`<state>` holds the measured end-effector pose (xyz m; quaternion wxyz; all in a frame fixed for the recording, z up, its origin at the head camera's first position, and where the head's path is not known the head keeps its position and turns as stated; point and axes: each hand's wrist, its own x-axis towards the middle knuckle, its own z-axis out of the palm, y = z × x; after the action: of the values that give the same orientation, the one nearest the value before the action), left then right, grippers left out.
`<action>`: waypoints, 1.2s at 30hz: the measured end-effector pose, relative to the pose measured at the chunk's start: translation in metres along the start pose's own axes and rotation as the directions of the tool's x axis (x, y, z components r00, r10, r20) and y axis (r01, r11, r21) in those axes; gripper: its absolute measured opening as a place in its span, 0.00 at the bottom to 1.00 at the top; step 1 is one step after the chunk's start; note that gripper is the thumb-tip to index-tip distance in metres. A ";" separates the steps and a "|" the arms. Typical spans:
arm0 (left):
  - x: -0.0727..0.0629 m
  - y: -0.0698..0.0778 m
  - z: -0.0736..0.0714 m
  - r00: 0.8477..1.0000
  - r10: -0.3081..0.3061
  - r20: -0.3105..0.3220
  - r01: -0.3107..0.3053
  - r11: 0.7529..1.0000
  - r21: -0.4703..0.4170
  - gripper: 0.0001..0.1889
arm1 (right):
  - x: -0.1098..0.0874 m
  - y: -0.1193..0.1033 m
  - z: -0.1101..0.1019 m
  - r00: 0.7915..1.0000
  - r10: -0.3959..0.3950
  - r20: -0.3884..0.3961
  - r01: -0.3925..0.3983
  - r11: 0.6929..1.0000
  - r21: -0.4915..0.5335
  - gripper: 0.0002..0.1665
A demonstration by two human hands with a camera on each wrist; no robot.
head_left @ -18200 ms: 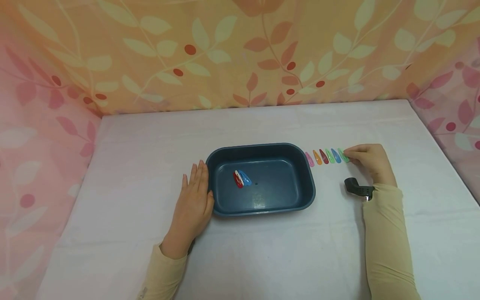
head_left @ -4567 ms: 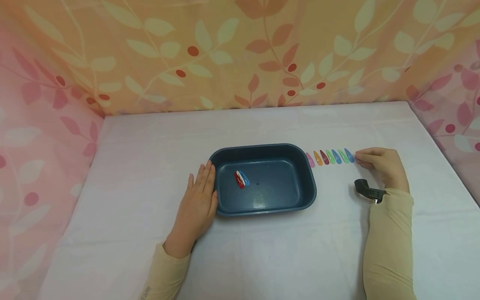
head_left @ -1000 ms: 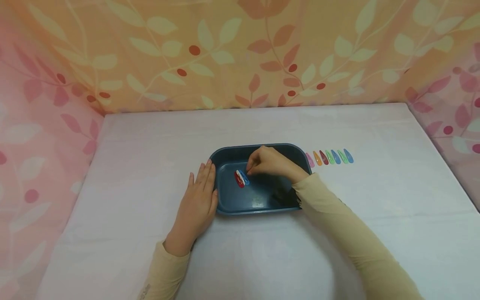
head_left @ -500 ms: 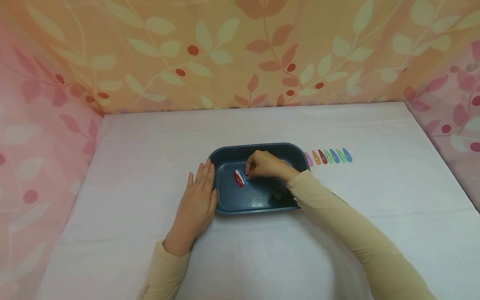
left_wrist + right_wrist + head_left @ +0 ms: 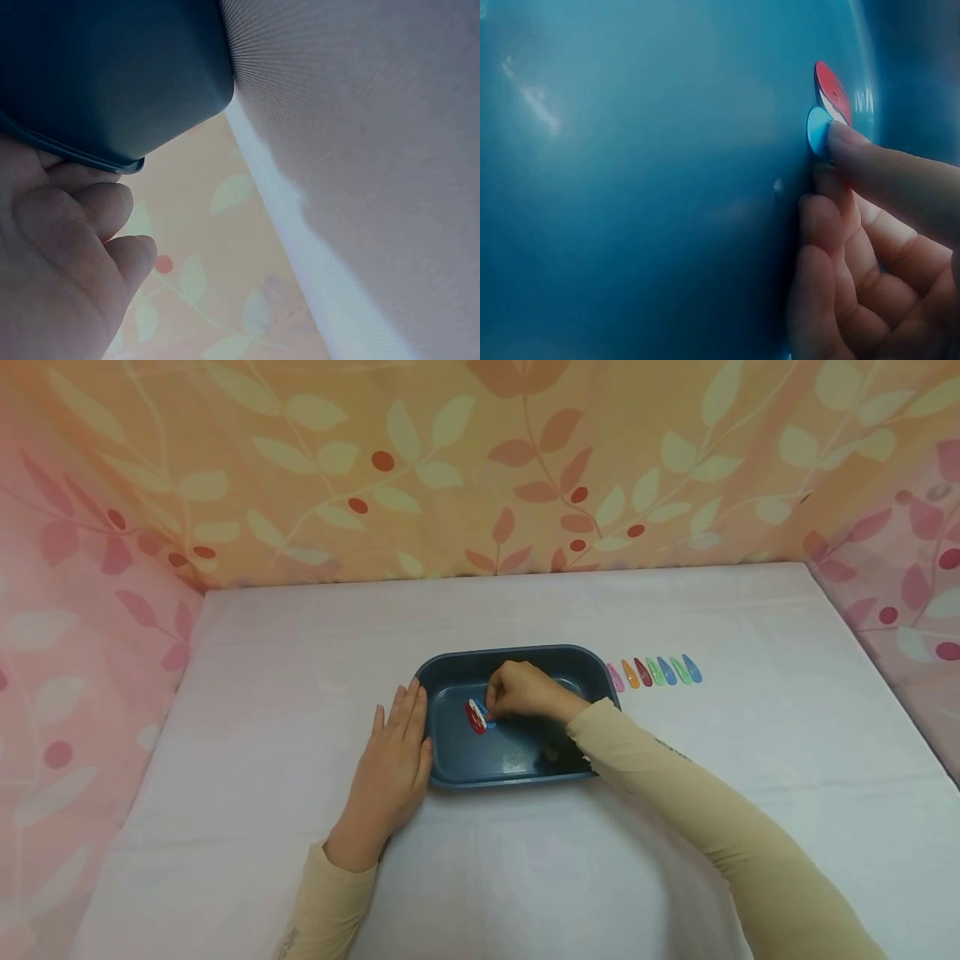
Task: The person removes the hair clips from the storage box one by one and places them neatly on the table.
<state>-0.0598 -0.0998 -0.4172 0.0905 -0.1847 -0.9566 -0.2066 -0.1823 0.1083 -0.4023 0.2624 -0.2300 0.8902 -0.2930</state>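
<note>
My right hand point(image 5: 517, 692) is down inside the dark blue tray point(image 5: 480, 778), thumb and fingertips pinching the blue clip point(image 5: 819, 133). The clip lies at the left side of those fingertips, partly covered by them. Its long axis runs from far-left of the fingertips to near-right, so the grip meets it side-on, across its length. Whether it is lifted or resting on the tray floor I cannot tell; the fingers hide its lower edge.

Just left of the pinch: the white clip point(image 5: 832, 108), largely hidden, then the red clip point(image 5: 834, 86), all three close together and lying roughly parallel.

Further left, outside the tray, my left hand point(image 5: 391, 758) has its fingers laid straight along the tray's end wall, touching it and gripping no clip. The right hand is the nearer of the two to the blue clip.

Right of and beyond my right hand, past the tray's other end: a row of seven clips point(image 5: 642, 672) on the bench point(image 5: 300, 710), side by side. Behind everything, beyond both hands, the leaf-patterned curtain point(image 5: 300, 527).
</note>
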 end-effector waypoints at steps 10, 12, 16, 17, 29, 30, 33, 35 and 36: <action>0.000 -0.001 0.001 1.000 0.000 -0.006 0.000 1.000 -0.001 0.30 | 0.000 0.000 -0.002 1.000 0.021 -0.004 -0.021 1.000 -0.022 0.05; 0.001 0.000 0.001 1.000 0.000 -0.009 0.000 1.000 -0.001 0.30 | 0.000 0.000 -0.003 1.000 0.022 -0.008 -0.022 0.999 -0.028 0.05; 0.000 0.000 0.001 1.000 0.003 -0.013 -0.003 1.000 -0.004 0.30 | 0.001 0.002 -0.002 1.000 0.021 -0.008 -0.021 0.999 -0.032 0.05; 0.000 0.000 0.001 1.000 0.003 -0.013 -0.003 1.000 -0.002 0.30 | 0.001 0.002 -0.002 1.000 0.018 -0.008 -0.018 0.999 -0.034 0.05; 0.000 0.000 0.001 1.000 0.007 -0.019 -0.008 1.000 -0.003 0.31 | -0.002 0.001 -0.004 1.000 -0.026 0.014 0.026 1.000 0.009 0.05; 0.000 0.000 0.001 1.000 0.008 -0.020 -0.008 1.000 -0.002 0.31 | -0.002 0.001 -0.004 1.000 -0.024 0.018 0.024 1.000 0.014 0.05; 0.000 -0.001 0.001 1.000 0.009 -0.021 -0.009 1.000 -0.003 0.31 | -0.001 0.002 -0.004 0.999 -0.007 0.036 0.006 0.999 0.032 0.03; 0.000 -0.001 0.001 1.000 0.008 -0.020 -0.008 1.000 -0.004 0.31 | 0.000 0.002 -0.004 0.999 0.001 0.046 -0.003 0.999 0.042 0.02; 0.000 -0.001 0.001 1.000 0.008 -0.020 -0.008 1.000 -0.006 0.31 | 0.000 0.002 -0.004 0.999 0.002 0.050 -0.004 0.999 0.043 0.02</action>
<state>-0.0603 -0.0998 -0.4183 0.1002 -0.1866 -0.9543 -0.2108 -0.1852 0.1118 -0.4005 0.2898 -0.2302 0.8771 -0.3061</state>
